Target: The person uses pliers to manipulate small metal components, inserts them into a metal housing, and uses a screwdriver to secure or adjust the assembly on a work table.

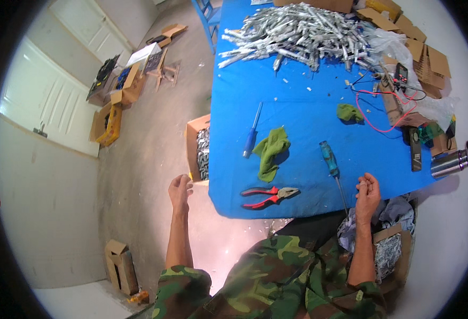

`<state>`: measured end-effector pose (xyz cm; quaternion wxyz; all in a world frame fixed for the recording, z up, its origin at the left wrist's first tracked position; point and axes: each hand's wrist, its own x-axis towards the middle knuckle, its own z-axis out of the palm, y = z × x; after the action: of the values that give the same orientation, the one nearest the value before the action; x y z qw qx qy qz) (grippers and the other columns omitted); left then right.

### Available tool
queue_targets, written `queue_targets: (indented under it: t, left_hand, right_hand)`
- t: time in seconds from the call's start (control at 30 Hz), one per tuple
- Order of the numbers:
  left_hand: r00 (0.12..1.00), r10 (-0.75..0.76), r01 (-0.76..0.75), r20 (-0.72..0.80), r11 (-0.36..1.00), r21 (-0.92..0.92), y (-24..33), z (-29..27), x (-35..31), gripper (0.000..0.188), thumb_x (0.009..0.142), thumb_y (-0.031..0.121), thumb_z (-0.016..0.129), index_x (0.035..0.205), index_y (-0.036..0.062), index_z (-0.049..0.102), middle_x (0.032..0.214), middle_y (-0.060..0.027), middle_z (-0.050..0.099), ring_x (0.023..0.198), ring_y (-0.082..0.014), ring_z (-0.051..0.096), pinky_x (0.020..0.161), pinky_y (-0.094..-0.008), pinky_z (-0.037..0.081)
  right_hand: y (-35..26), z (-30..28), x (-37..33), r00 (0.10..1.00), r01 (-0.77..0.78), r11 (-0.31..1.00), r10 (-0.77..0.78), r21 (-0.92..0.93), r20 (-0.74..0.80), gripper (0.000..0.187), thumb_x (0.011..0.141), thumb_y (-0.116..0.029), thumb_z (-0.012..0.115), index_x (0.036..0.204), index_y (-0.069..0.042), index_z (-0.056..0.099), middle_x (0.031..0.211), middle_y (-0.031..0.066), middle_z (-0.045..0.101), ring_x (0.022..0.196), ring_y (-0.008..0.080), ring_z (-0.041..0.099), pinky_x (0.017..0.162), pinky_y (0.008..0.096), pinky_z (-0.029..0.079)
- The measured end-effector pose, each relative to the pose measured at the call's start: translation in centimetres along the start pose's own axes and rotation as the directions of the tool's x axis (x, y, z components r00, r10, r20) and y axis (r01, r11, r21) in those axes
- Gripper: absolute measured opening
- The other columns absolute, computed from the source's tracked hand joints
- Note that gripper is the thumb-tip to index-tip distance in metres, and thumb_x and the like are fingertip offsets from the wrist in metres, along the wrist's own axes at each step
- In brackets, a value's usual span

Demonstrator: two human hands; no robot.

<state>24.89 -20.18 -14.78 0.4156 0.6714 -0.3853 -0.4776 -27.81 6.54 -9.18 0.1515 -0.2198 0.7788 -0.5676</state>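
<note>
My left hand (181, 192) hangs in the air off the table's left edge, beside a cardboard box (192, 139) of small grey metal parts. Its fingers are curled in, and nothing shows in them. Above the table's front right part is my right hand (368, 195), also with curled fingers and no visible object. Just left of it lies a teal-handled screwdriver (329, 159), its shaft pointing toward me. Red-handled pliers (271, 196) lie near the front edge. Behind them are a crumpled green cloth (272, 154) and a blue-handled screwdriver (251, 137).
A heap of silvery wrapped rods (303, 34) covers the back of the blue table (303, 114). At the right are another green cloth (350, 112), a multimeter (401, 73) with leads and a steel flask (451, 164). An open carton (390, 255) stands below, right.
</note>
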Motion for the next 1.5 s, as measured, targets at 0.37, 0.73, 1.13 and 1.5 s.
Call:
queue_targets:
  t: [0.37,0.73,1.13,1.5]
  left_hand:
    - [0.933,0.325,-0.335,0.152,0.941,0.041,10.3,10.9,-3.5,0.026,0.101,0.018,0.07,0.115,-0.0042,0.07,0.092,-0.0047,0.071,0.076,-0.0104,0.063,0.068,-0.0252,0.052]
    - [0.763,0.555,-0.631,0.331,0.751,0.194,14.3,21.1,-1.6,0.027,0.098,0.021,0.073,0.11,-0.0032,0.075,0.096,-0.0128,0.078,0.087,-0.0184,0.072,0.081,-0.0327,0.057]
    - [0.582,0.655,-0.813,0.482,0.485,0.323,18.6,34.3,3.4,0.033,0.096,0.03,0.073,0.103,-0.0021,0.074,0.091,-0.0172,0.077,0.078,-0.0303,0.073,0.075,-0.0408,0.057]
    - [0.633,0.622,-0.765,0.462,0.41,0.497,22.0,43.6,8.6,0.05,0.089,0.045,0.075,0.112,0.0013,0.07,0.096,-0.0182,0.075,0.09,-0.0376,0.072,0.077,-0.0474,0.055]
  right_hand:
    - [0.0,1.5,-1.0,0.982,0.133,0.991,-0.134,-0.019,-0.136,0.031,0.104,-0.01,0.057,0.128,0.007,0.062,0.108,0.0127,0.071,0.089,0.0166,0.065,0.077,0.0317,0.055]
    - [-0.5,2.1,-1.5,0.971,0.117,0.993,-0.121,-0.032,-0.204,0.027,0.103,-0.011,0.061,0.123,0.007,0.064,0.103,0.0104,0.071,0.088,0.0151,0.065,0.076,0.0318,0.054]
    - [-0.1,1.8,-1.7,0.978,0.111,0.994,-0.111,-0.013,-0.174,0.025,0.103,-0.017,0.064,0.117,0.004,0.066,0.095,0.0071,0.07,0.083,0.0132,0.063,0.071,0.0312,0.052]
    - [-0.5,1.4,-1.9,0.979,0.126,0.989,-0.135,-0.072,-0.15,0.022,0.102,-0.015,0.064,0.115,0.003,0.066,0.092,0.0105,0.072,0.078,0.016,0.066,0.067,0.0323,0.053]
